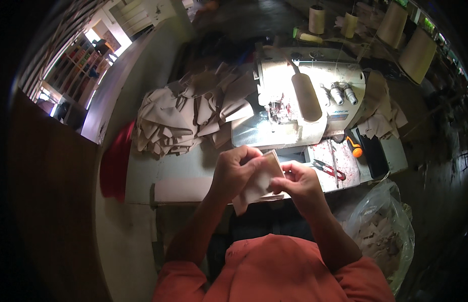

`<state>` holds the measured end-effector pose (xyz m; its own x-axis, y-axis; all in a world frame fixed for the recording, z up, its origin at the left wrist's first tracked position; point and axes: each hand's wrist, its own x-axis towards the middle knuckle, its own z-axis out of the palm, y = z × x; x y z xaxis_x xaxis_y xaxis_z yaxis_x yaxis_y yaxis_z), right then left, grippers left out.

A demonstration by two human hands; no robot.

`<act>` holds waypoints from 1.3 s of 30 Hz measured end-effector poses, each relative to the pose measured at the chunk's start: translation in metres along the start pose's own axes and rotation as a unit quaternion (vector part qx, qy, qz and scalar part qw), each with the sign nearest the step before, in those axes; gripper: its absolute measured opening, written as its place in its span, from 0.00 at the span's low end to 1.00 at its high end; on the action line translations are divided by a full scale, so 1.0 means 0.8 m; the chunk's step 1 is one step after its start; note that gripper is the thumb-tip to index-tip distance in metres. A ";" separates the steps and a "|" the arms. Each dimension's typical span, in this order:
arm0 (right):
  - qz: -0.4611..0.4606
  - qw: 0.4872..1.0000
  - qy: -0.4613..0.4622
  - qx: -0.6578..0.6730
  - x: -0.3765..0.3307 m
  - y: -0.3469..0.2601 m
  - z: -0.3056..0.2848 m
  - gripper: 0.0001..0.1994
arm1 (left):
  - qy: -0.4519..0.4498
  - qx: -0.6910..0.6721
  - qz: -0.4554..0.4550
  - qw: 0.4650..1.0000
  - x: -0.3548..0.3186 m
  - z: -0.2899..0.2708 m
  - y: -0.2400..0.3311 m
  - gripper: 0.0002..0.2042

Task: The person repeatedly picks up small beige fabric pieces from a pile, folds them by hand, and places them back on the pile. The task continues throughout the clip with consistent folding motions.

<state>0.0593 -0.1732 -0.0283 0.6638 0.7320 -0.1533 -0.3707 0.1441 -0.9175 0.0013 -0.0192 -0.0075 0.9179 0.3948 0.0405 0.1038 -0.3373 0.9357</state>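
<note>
Near the table's front edge, my left hand (236,173) and my right hand (300,185) hold a pale beige cut piece of fabric (261,180) between them. The left fingers are closed over its upper left side, with the thumb on top. On its right edge the right thumb and fingers pinch; the layers there look doubled. Just beyond my hands stands a white sewing machine (340,70), its lamp lighting the needle area. A big heap of similar fabric pieces (168,121) lies to the left of the machine. Below my left wrist, flat beige pieces (181,190) are stacked along the edge.
Red-handled thread snips (330,170), an orange-handled tool (356,149) and a dark flat object (374,155) lie to the right. A clear plastic bag (406,229) of scraps hangs below. Thread cones (418,55) stand behind. More fabric (380,123) sits beside the machine.
</note>
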 end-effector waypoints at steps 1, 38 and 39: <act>-0.010 1.000 0.020 -0.008 0.013 0.012 -0.009 0.10 | 0.026 0.058 0.053 0.997 0.014 0.007 -0.004 0.07; -0.049 0.994 0.091 -0.041 -0.001 0.061 -0.050 0.08 | 0.045 0.524 0.113 0.843 0.181 -0.033 -0.046 0.08; -0.046 0.993 0.101 -0.046 -0.006 0.062 -0.056 0.08 | 0.097 0.422 0.210 0.877 0.158 -0.032 -0.040 0.07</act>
<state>0.0667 -0.1993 -0.0899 0.8123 0.5690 -0.1282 -0.2467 0.1359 -0.9595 0.1040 0.0635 -0.0236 0.8689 0.1956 0.4547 0.0947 -0.9674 0.2350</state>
